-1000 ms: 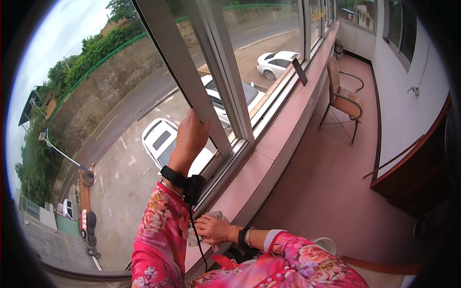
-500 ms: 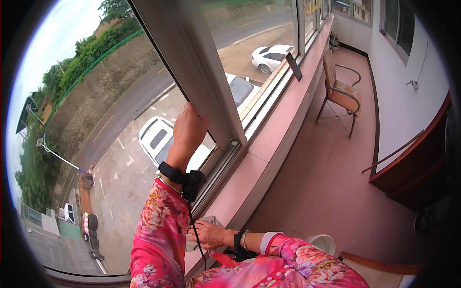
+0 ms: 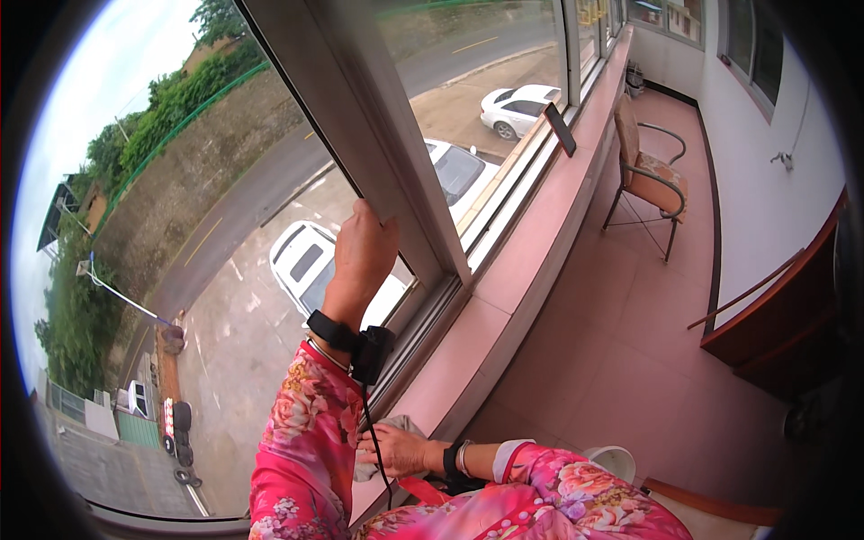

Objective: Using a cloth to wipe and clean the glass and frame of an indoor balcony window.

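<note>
My left hand [image 3: 364, 256] is raised to the upright edge of the grey metal window frame [image 3: 396, 171]. Its fingers curl round that edge, their tips hidden behind it. Lower down, my right hand [image 3: 402, 450] presses a crumpled grey cloth [image 3: 402, 421] against the pink tiled sill [image 3: 450, 369]. Much of the cloth lies under the palm and fingers. A black strap with a small dark device [image 3: 371, 353] sits on my left wrist, and its cable hangs down across my right hand.
A dark phone or tablet [image 3: 560, 130] leans on the sill farther along. On the floor to the right stand a cushioned armchair [image 3: 652, 175] and a dark red wooden piece of furniture [image 3: 765, 315]. A white bucket [image 3: 614, 461] is close by my right arm. White cars [image 3: 522, 108] are parked outside.
The whole view has shifted slightly, so the scene sits a little farther right and lower. Both hands keep their places on the frame and the cloth.
</note>
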`<action>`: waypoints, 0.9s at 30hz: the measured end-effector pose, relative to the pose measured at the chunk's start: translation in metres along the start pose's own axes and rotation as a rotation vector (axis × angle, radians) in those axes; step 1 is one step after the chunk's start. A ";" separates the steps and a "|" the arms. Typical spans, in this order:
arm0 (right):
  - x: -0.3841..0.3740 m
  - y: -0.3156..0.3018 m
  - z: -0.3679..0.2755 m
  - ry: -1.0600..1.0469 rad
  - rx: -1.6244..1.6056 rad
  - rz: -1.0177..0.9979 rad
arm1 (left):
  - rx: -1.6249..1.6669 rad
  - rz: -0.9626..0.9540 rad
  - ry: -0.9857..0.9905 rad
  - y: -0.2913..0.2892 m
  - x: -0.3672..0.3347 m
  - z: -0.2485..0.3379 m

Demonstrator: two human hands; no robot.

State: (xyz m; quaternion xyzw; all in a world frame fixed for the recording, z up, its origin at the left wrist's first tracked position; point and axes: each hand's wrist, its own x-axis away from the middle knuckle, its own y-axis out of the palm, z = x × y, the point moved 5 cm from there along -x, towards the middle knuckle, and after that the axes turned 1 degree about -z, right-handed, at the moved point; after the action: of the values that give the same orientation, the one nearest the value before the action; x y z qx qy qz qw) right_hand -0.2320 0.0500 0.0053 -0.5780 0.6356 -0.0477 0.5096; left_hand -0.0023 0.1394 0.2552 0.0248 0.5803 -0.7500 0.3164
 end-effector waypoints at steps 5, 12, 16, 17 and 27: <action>-0.003 -0.003 0.002 -0.022 0.005 0.057 | 0.054 -0.020 0.019 0.004 -0.010 0.005; 0.000 -0.007 0.002 -0.030 0.018 0.028 | 0.014 0.068 0.107 0.010 -0.010 0.003; -0.003 -0.005 -0.001 -0.033 0.022 -0.046 | 0.051 0.029 0.126 0.018 0.004 -0.009; -0.001 -0.001 0.002 -0.034 0.018 -0.056 | 0.158 -0.015 0.145 0.021 0.012 -0.010; 0.003 -0.001 0.007 0.065 -0.053 -0.151 | 0.191 -0.136 0.064 -0.018 0.160 -0.085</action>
State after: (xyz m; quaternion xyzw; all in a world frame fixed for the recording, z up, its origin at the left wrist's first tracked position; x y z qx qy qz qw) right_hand -0.2257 0.0510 0.0009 -0.6357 0.6075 -0.0878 0.4682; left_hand -0.1673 0.1457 0.1783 0.0394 0.5163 -0.8205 0.2421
